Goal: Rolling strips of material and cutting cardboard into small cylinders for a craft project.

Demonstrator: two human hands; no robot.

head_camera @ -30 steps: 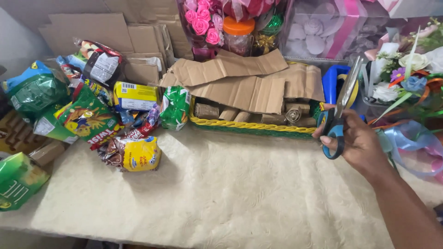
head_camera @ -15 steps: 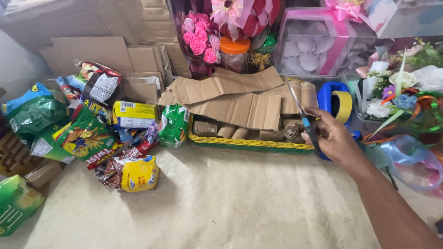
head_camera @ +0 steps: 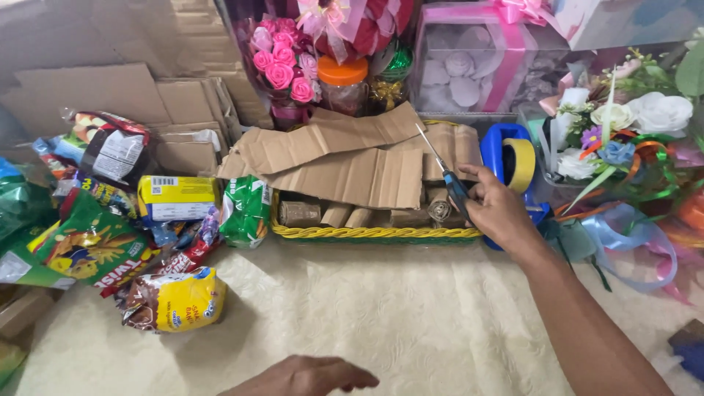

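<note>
Scissors (head_camera: 444, 176) sit in the right hand (head_camera: 499, 213), a bit right of the middle of the frame. Their thin metal blades point up and to the left, and the dark blue handle is tucked inside the closed fingers. The blade tips lie over the brown cardboard pieces (head_camera: 345, 158) that are piled on top of a long basket with a yellow woven rim (head_camera: 367, 233). Small brown rolls (head_camera: 345, 215) lie side by side in the basket, under the cardboard.

Down at the bottom middle of the frame is the left hand (head_camera: 308, 375). It is flat and open, with its fingers pointing right, and it holds nothing. It is just above the cream cloth (head_camera: 381, 315) that covers the table.

A blue tape holder with a yellow roll (head_camera: 517, 158) stands just behind the right hand. At the left of the frame is a heap of snack bags (head_camera: 132, 242), green, yellow and red. At the top middle are pink paper roses (head_camera: 282, 66) and a jar with an orange lid (head_camera: 343, 82). A clear box with a pink ribbon (head_camera: 484, 59) is at the upper right, and white flowers with ribbons (head_camera: 631, 132) are on the right side.
</note>
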